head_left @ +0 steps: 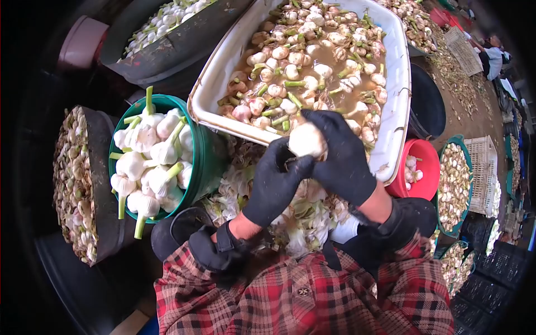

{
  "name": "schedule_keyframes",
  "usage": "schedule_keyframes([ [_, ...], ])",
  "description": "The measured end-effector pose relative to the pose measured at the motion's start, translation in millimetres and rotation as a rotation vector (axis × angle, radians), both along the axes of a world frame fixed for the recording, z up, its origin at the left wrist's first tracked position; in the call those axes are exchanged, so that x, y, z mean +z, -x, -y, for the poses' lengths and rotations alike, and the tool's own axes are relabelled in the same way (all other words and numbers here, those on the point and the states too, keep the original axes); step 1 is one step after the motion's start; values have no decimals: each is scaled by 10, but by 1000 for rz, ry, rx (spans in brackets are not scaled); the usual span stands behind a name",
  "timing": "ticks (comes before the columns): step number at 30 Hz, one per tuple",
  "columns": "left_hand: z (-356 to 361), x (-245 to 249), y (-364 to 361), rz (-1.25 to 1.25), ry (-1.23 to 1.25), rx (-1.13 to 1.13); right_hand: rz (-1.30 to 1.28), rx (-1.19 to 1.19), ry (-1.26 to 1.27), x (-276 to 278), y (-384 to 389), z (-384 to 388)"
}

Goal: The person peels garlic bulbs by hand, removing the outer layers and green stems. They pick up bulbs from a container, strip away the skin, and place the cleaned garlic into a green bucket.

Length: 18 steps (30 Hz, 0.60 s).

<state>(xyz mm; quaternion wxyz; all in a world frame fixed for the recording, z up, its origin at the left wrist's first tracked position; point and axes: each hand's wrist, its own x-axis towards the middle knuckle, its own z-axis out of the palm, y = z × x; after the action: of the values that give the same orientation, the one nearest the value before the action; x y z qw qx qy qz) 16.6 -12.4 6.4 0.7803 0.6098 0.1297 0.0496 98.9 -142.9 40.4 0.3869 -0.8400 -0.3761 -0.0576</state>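
Note:
Both my hands wear black gloves and meet around one white garlic bulb [307,140], just over the near rim of a white tub [245,124]. My left hand [274,181] grips the bulb from below and the left, thumb along its lower side. From the right, my right hand [343,159] closes on it with fingers curled over the top. Muddy water and many unpeeled garlic bulbs [276,90] with green stem stubs fill the tub. To the left, a green bucket [192,151] is heaped with clean white garlic bulbs [153,148].
Peeled skins [301,218] pile up between my legs. At right stand a red bucket [427,167] holding a few bulbs, a black bucket [427,103] and a cream crate [481,173]. Dark containers of garlic [75,184] line the left. A person [494,58] is at far right.

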Motion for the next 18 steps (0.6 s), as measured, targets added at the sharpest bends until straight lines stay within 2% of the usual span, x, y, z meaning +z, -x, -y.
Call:
schedule_keyframes([
  [3, -99, -5, 23, -31, 28, 58, -50, 21, -71, 51, 194, -61],
  [5, -128, -51, 19, 79, -90, 111, -62, -7, -118, 36, 208, -43],
  [6, -124, -6, 25, 58, 17, 111, -92, -40, -132, 59, 223, -55],
  [7, -130, -2, 29, 59, 21, 110, -91, -40, -128, 77, 239, -61],
  [9, -142, -1, 35, 138, -137, 105, -51, -107, -110, 104, 276, -61],
  [13, -131, -78, 38, 177, -251, 135, 56, -131, -88, 115, 335, -54],
  [15, -133, -85, 51, 245, -500, 138, 186, -132, -27, 89, 341, -42],
  [18, -109, -71, 63, 288, -523, 122, 306, -151, 76, 76, 366, -22],
])
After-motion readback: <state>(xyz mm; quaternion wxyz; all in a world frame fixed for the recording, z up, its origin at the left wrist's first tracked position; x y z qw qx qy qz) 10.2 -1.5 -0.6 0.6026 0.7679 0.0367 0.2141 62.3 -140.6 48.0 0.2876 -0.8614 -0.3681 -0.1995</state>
